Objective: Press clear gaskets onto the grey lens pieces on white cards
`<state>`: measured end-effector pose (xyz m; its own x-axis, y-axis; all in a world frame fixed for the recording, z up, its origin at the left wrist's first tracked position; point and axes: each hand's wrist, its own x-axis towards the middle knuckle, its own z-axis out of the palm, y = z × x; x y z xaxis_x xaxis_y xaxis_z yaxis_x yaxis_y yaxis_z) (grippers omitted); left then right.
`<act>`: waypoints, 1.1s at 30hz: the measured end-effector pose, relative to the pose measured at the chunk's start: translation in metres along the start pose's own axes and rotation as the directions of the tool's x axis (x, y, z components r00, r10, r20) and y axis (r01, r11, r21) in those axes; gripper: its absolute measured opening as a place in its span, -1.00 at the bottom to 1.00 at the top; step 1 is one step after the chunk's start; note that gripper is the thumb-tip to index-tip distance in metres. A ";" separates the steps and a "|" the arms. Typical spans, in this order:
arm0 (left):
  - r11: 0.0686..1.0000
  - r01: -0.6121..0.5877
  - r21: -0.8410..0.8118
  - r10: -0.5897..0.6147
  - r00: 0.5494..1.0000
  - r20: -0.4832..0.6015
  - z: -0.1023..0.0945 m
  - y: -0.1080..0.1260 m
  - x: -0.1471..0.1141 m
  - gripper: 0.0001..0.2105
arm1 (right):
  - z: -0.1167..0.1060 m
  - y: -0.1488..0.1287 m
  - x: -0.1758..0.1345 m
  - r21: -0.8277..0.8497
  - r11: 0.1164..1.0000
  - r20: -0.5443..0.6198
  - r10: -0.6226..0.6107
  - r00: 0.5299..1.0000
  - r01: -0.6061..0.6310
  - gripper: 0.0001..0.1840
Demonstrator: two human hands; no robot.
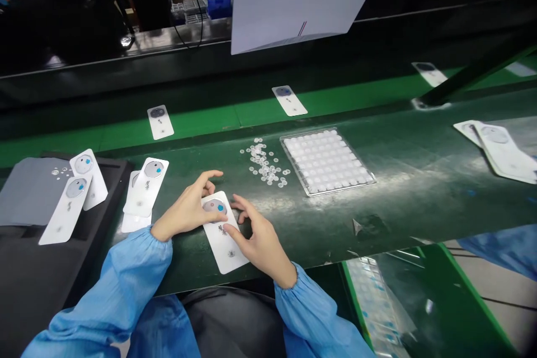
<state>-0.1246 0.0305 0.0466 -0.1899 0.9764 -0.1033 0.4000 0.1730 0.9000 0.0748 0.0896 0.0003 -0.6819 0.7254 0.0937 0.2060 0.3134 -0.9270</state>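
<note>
A white phone back cover with a dark round camera area and a blue dot lies on the green bench in front of me. My left hand is at its upper left, index finger stretched out and thumb lying over the camera area. From the right side, my right hand reaches in, its fingers spread and its thumb tip over the middle of the cover. Whether anything small sits under the thumbs cannot be made out. Small clear discs are scattered beyond my hands, beside a clear tray of white round pieces.
Left of me, more white covers lie on the bench and on a black tray. Another stack is at the right. Single covers lie along the bright green strip behind. A white sheet hangs overhead; a person's blue sleeve shows right.
</note>
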 end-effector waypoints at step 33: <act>0.791 0.020 -0.612 -0.198 0.954 -0.224 0.050 -0.014 -0.018 -0.65 | -0.013 -0.020 0.022 -0.640 0.615 0.177 -0.465 0.867 0.460 -0.70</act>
<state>-0.0820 0.0167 0.0147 -0.4616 0.8683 -0.1816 -0.2364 0.0769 0.9686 0.0646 0.1073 0.0255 -0.8112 0.3750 0.4486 0.2621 0.9191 -0.2943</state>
